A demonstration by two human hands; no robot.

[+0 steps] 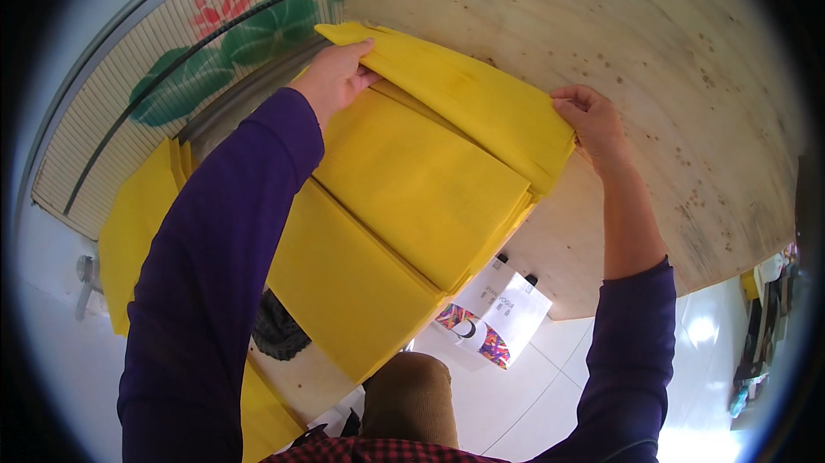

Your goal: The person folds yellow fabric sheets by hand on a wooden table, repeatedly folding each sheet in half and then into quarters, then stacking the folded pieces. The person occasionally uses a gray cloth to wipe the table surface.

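Both my hands hold a yellow fabric piece at the far end of a row of flat yellow fabric stacks. My left hand pinches its left part between thumb and fingers. At its right corner, my right hand grips the edge with closed fingers. The piece is partly raised and slants over the stack below. Nearer to me lie a middle fabric stack and a front fabric stack, overlapping like steps. My left sleeve hides part of them.
The stacks rest on a stained wooden table. A lotus-painted slatted panel borders it on the left. More yellow fabric hangs at left. Near my knee lies a black crumpled item; a white carrier bag stands on the tiled floor.
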